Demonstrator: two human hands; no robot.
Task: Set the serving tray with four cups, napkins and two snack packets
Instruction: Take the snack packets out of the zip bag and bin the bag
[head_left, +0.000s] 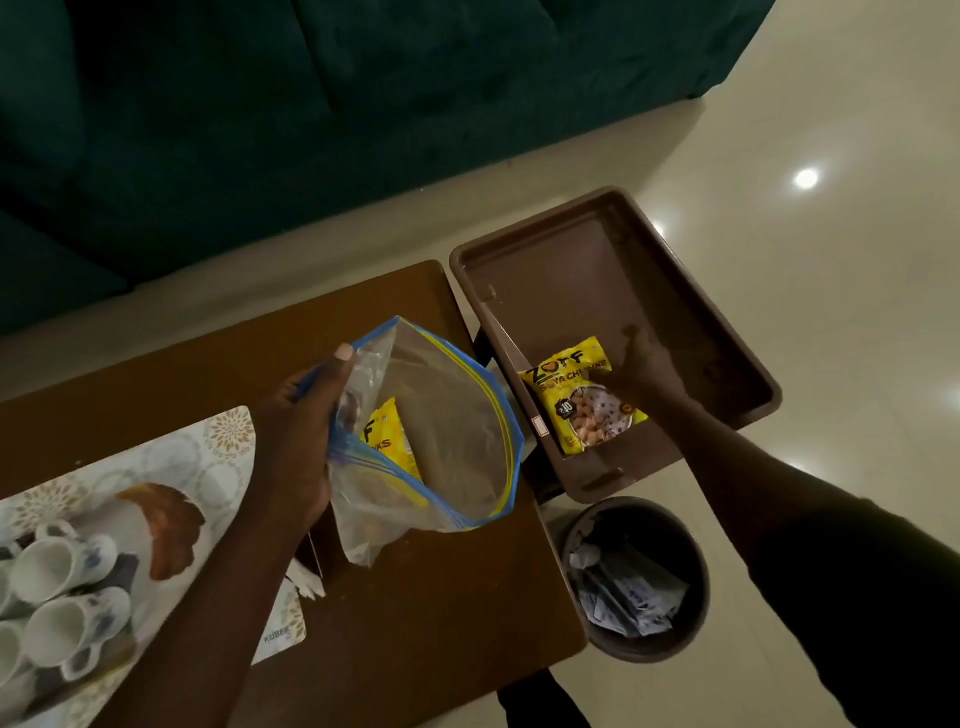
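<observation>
Well to the left of the left hand, a cluster of white cups with blue markings sits on a patterned placemat at the near-left corner of the brown worktop. How many cups there are cannot be told, since the frame edge cuts them off. The left hand is raised over the middle of the worktop and grips one side of a clear zip bag. Its thumb is hooked over the blue-and-yellow seal strip and its fingers are curled round the plastic, holding the mouth wide open. Just right of that hand's palm, inside the bag, a yellow snack packet stands against the near wall, partly hidden by creased plastic. Beyond the bag's right edge, past the end of the worktop, is the brown rectangular serving tray. In its near-left corner, under the right hand, a Zoff soya-chunks packet lies flat and face up. The right hand reaches into the tray from the right, thumb pointing away from the person, fingertips on the packet's right edge. The hand is in shadow, so I cannot tell whether it pinches the packet or only touches it. Below the right forearm, on the pale tiled floor, stands a round dark waste bin holding crumpled wrappers. Far beyond both hands is a dark green sofa.
</observation>
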